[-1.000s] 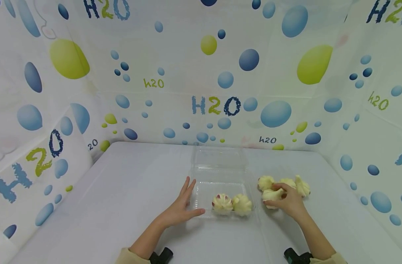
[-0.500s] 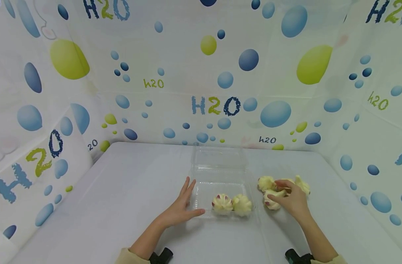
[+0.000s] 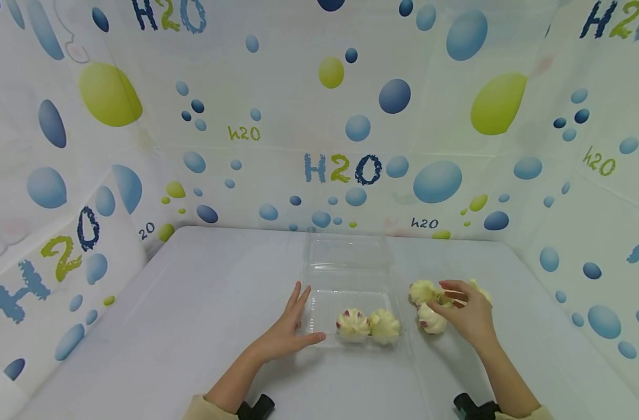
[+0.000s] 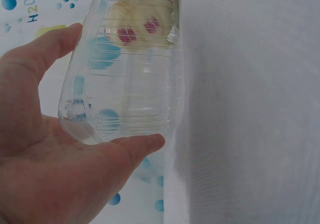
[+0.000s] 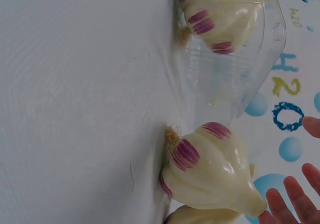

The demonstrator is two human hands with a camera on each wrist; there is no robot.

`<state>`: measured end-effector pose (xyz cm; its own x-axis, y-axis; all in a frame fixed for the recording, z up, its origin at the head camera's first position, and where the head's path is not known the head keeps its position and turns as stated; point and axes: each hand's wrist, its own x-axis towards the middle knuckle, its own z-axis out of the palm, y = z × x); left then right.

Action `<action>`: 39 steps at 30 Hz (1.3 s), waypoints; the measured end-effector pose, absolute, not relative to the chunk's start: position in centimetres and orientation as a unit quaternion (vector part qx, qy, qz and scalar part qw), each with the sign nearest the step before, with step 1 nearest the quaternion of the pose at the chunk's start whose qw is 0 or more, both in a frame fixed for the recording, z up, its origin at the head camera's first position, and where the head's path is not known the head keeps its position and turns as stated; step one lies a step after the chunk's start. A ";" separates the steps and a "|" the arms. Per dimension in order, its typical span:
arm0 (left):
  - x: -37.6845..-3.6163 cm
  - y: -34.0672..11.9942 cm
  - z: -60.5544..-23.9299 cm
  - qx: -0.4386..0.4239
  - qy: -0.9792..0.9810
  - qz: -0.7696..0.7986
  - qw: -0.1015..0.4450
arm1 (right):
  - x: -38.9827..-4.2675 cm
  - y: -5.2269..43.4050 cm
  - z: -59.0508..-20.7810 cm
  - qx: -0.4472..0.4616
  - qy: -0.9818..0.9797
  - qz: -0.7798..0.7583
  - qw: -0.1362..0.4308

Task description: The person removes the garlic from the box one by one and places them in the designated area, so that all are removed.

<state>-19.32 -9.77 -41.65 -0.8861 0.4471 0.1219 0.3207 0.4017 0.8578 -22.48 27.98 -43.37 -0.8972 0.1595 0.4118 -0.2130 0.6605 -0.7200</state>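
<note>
Behind the right hand (image 3: pixel 469 315), loose garlic bulbs (image 3: pixel 431 318) sit partly hidden; fingers spread, holding nothing. Left hand (image 3: pixel 288 332) lies flat, thumb and fingers bracketing the clear box (image 3: pixel 351 303).

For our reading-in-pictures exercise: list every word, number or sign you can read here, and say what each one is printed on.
"H2O", large blue and green letters, on the printed backdrop behind the table.
"h2o", small green, on the backdrop's upper left.
"h2o", small dark, lower right.
No label shows on the clear plastic box or the garlic bulbs.
</note>
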 end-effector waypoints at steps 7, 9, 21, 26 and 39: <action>-19.5 -9.8 -41.9 0.230 0.840 0.488 0.064 | -25.4 30.1 -47.4 0.006 -0.889 0.378 0.258; -19.5 -9.8 -42.0 0.228 0.842 0.485 0.065 | -25.4 30.0 -47.4 0.009 -0.887 0.381 0.261; -19.6 -9.8 -42.1 0.228 0.838 0.492 0.069 | -25.4 29.2 -47.0 0.015 -0.882 0.389 0.264; -19.6 -9.8 -42.1 0.228 0.837 0.492 0.070 | -25.4 28.6 -46.9 0.031 -0.877 0.400 0.264; -19.5 -9.8 -41.9 0.226 0.843 0.483 0.068 | -25.5 26.6 -47.0 0.059 -0.870 0.423 0.244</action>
